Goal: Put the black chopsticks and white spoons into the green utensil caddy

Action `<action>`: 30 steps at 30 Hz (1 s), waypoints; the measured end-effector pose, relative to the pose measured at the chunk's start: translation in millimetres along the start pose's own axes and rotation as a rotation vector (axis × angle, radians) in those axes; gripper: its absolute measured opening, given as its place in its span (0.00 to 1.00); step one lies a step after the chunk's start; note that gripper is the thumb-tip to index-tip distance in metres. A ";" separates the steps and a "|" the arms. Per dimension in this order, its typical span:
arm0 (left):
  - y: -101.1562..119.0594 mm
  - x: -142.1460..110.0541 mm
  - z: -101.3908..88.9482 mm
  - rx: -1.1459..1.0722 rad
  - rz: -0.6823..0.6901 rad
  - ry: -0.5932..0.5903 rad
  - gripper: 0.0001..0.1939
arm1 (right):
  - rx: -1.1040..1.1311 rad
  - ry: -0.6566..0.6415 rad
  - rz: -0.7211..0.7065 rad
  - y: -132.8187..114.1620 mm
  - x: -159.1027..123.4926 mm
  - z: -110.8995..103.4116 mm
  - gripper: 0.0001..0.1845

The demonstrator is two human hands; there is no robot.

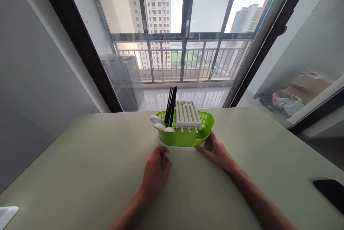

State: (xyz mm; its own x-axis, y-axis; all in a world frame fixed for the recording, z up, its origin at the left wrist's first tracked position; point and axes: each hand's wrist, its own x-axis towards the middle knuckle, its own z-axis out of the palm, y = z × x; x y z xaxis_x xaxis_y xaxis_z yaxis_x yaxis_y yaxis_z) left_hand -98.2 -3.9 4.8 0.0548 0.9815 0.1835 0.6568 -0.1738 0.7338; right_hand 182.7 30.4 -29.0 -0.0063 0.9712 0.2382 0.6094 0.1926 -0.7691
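Note:
A green plastic cutlery holder (176, 139) stands upright on a white base tray (184, 148) near the table's far edge. Black chopsticks (170, 108) lean up from its left section, and white spoons (159, 127) stick out beside them. A white slotted rack (188, 115) with small hooks sits across the middle. My right hand (216, 152) is around the holder's lower right end, thumb at the front and fingers partly hidden behind it. Just in front of the base's left side, my left hand (158, 167) has curled fingers with nothing visible in them.
The pale table (107, 165) ends at a glass door behind the holder. A black object (330, 191) lies at the right edge, and a white item (8, 215) shows at the lower left. Beyond the glass are a grey cabinet (125, 81) and a cardboard box (306, 88).

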 end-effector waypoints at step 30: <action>-1.0 -2.6 4.9 0.100 0.092 0.019 0.36 | 0.047 -0.059 -0.117 5.6 5.0 -1.3 0.49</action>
State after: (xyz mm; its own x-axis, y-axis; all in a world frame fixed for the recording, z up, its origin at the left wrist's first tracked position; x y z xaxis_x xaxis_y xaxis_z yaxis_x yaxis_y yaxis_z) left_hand -95.3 -5.9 0.4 0.1045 0.9600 0.2599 0.7216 -0.2530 0.6444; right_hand 187.2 36.2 -31.3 -0.1229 0.9480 0.2937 0.5639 0.3102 -0.7654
